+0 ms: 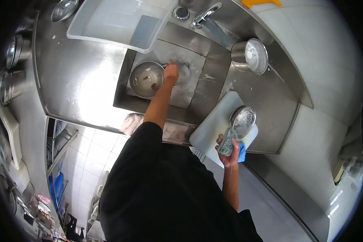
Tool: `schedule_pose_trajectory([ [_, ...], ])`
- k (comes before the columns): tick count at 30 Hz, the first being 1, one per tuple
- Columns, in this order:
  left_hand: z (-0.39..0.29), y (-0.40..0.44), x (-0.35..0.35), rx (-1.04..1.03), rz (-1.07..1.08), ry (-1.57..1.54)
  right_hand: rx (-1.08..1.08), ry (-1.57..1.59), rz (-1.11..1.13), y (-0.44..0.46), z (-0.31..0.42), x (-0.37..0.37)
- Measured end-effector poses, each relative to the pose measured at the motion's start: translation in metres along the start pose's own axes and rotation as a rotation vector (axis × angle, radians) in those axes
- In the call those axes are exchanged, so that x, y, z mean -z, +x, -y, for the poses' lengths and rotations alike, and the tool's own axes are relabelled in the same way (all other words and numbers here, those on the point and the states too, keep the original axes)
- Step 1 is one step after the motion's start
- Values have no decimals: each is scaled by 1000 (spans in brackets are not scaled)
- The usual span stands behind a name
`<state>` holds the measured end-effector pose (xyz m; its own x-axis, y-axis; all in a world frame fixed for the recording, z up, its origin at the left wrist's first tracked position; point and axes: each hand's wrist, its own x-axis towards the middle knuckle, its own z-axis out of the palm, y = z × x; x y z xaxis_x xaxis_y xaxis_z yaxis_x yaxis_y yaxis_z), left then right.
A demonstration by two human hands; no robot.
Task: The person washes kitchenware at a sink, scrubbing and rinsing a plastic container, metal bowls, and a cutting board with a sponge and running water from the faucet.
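Observation:
Down in the sink, my left hand point(171, 72) is closed at the right rim of a round metal pot point(146, 80) with water and brown bits in it. A small metal vessel point(184, 73) lies just right of that hand, and what the fingers grip is hard to make out. My right hand point(228, 153) is wrapped round a grey-green scouring sponge point(228, 142). Touching the sponge is a soapy metal bowl point(244, 122) on a white cutting board point(218, 115). Beside the right hand lies a blue cloth point(241, 152).
A clear plastic tub point(109, 24) rests over the sink's back left corner. The faucet point(205, 15) stands behind the sink point(207, 90). A soapy metal pot point(250, 55) is at the right. A pinkish cloth point(132, 123) hangs on the front edge. Metal pots point(17, 50) line the left.

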<state>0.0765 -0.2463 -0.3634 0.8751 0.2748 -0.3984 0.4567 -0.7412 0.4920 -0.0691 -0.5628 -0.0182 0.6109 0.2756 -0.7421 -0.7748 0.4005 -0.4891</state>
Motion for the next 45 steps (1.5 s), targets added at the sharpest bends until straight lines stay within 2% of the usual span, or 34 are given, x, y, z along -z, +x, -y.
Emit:
schedule_pose_trajectory([
  [2, -19, -18, 22, -134, 30, 77, 15, 16, 53, -2, -1, -11],
  [5, -31, -57, 60, -681, -288, 182, 27, -13, 35, 9, 4, -22],
  [7, -52, -101, 101, -487, -381, -98, -43, -2, -11, 28, 17, -21],
  [8, -57, -123, 115, -384, -422, -236, -57, -75, 100, 36, 29, -26],
  [9, -56, -139, 118, -247, -307, -377, -68, -150, 212, 46, 40, -33],
  [11, -51, -166, 125, 36, -79, -648, 13, -273, 90, 75, 42, -45],
  [12, -57, -185, 142, 228, 114, -896, 214, -464, 48, 89, 37, -60],
  [15, -83, -243, 166, 238, 131, -1407, 834, -1016, -107, 123, -4, -125],
  [16, -71, -237, 138, 185, 181, -1453, 963, -1255, -47, 133, -17, -133],
  [17, -74, -241, 134, 201, 136, -1440, 1090, -1495, 14, 141, -33, -134],
  [19, -82, -245, 136, 228, 36, -1416, 912, -1505, 152, 147, -61, -137],
  [20, -79, -247, 157, 258, 9, -1350, 679, -1376, 287, 158, -73, -124],
  [22, -52, -240, 183, 11, -31, -1009, 721, -1874, 354, 149, -55, -120],
  [23, -51, -244, 188, 111, 82, -975, 718, -2129, 378, 140, -47, -115],
  [24, -58, -254, 203, 206, 199, -930, 922, -2185, 228, 137, -37, -119],
  [27, -85, -255, 175, 341, 82, -1199, 1124, -1841, 21, 156, -35, -139],
  [28, -86, -249, 170, 210, 84, -1252, 1068, -1644, 97, 150, -44, -142],
  [31, -67, -226, 186, 249, 27, -1253, 709, -1436, 451, 155, -55, -130],
  [32, -65, -227, 189, 248, 11, -1231, 781, -1514, 631, 157, -41, -120],
  [34, -68, -234, 201, 251, -20, -1189, 1005, -1757, 516, 137, 1, -118],
  [35, -72, -236, 206, 250, -33, -1164, 1068, -1611, 577, 164, 14, -101],
  [36, -78, -242, 210, 299, 42, -1298, 1128, -1471, 644, 166, 34, -102],
  [39, -65, -226, 174, 336, 369, -1456, 324, -98, 474, 145, 36, -102],
  [40, -85, -232, 174, 282, 427, -1535, 163, 84, 405, 143, 28, -98],
  [43, -128, -232, 167, 212, 221, -1166, -58, 307, 155, 112, -22, -98],
  [45, -134, -218, 164, 198, -191, -790, 249, 239, 195, 108, -45, -88],
])
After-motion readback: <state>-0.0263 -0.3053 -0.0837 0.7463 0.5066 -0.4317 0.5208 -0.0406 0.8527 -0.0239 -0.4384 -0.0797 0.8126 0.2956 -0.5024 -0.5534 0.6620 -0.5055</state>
